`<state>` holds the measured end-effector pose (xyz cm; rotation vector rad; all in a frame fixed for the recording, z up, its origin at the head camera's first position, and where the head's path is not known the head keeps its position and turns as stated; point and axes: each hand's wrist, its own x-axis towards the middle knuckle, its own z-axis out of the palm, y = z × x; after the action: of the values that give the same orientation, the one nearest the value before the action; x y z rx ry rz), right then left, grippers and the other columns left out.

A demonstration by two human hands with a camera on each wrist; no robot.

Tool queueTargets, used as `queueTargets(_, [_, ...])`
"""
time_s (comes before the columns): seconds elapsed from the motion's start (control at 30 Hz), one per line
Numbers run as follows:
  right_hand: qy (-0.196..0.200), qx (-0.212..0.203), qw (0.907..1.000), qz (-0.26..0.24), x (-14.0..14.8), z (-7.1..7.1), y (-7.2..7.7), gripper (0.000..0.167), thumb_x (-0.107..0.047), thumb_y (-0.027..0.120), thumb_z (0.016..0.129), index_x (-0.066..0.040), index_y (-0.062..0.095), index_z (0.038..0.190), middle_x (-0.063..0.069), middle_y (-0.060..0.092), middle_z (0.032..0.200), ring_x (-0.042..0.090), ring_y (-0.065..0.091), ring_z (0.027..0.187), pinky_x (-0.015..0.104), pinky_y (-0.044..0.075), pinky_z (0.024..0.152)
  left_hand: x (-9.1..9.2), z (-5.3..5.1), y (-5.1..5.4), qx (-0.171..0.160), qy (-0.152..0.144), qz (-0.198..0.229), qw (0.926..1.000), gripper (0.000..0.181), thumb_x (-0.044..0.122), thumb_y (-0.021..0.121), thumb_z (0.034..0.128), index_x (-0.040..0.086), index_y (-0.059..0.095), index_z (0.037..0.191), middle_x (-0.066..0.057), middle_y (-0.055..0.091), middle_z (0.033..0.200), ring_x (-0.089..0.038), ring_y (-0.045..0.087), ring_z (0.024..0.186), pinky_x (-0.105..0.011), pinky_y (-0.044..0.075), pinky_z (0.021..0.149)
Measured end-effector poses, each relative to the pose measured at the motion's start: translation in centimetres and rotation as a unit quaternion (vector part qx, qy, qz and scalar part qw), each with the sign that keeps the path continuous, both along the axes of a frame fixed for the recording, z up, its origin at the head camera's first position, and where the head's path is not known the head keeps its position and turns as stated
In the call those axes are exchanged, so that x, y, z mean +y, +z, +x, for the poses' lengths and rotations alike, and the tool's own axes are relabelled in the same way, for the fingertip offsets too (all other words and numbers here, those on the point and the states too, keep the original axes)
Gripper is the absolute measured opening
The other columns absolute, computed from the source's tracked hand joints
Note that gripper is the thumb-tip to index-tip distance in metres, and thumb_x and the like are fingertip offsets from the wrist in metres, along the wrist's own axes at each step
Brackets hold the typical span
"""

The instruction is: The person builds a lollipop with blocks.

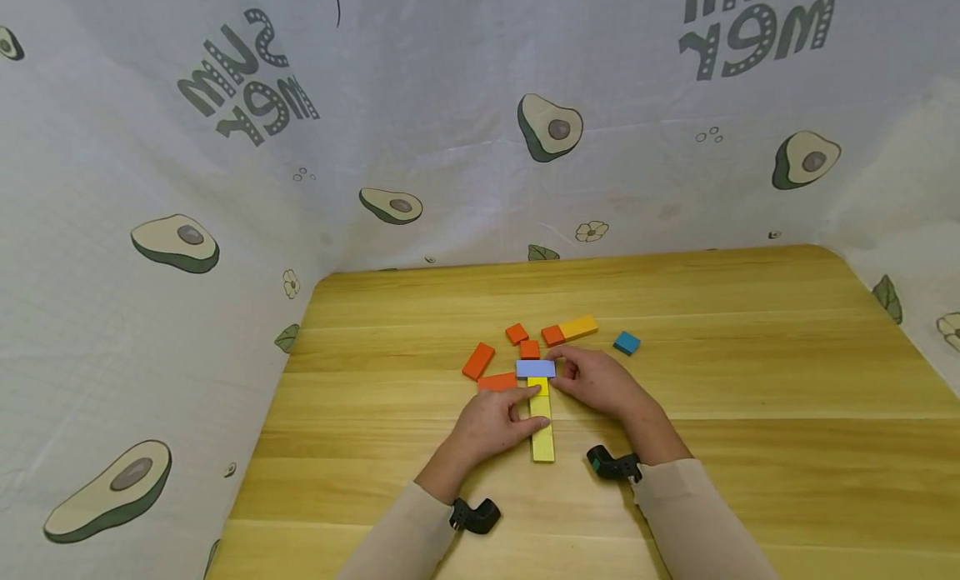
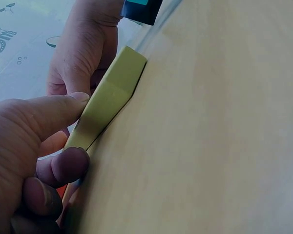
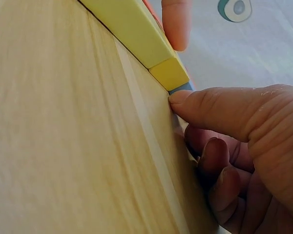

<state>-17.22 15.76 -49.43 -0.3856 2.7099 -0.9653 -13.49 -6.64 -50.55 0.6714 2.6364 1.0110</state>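
A column of yellow blocks lies flat on the wooden table, its top piece a smaller, deeper yellow block. Across its far end lies a light blue block, with a red-orange block just beyond. The left hand touches the yellow column with index finger and thumb; in the left wrist view its thumb lies on a pale yellow block. The right hand pinches the right end of the light blue block between thumb and index finger, other fingers curled.
Orange blocks lie left of the column, one tilted and one beside the light blue block. Farther back are a small orange block, a red-orange block touching a yellow-orange one, and a blue block. A printed cloth stands behind.
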Motion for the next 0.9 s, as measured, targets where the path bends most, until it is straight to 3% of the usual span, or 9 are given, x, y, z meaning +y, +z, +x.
queueTargets(0.63, [0.009,0.011,0.9998,0.011,-0.09,0.03,0.05,0.032,-0.02,0.072,0.096,-0.015,0.065,0.127,-0.003,0.059,0.077,0.013,0.049,0.063,0.028,0.041,0.059,-0.04,-0.03,-0.08,0.005,0.0,0.004,1.0,0.05,0.045,0.074,0.0924,0.019,0.069,0.135,0.012,0.055,0.059,0.001,0.047,0.05,-0.019,0.038,0.049])
queueTargets(0.9, [0.002,0.0,1.0,0.002,-0.12,0.09,0.14,0.041,-0.022,0.075,0.094,-0.012,0.063,0.132,-0.002,0.061,0.077,0.013,0.051,0.063,0.029,0.041,0.059,-0.08,-0.02,-0.3,0.008,0.0,0.002,1.0,0.051,0.046,0.074,0.0927,0.02,0.069,0.136,0.012,0.056,0.06,0.001,0.047,0.05,-0.019,0.038,0.05])
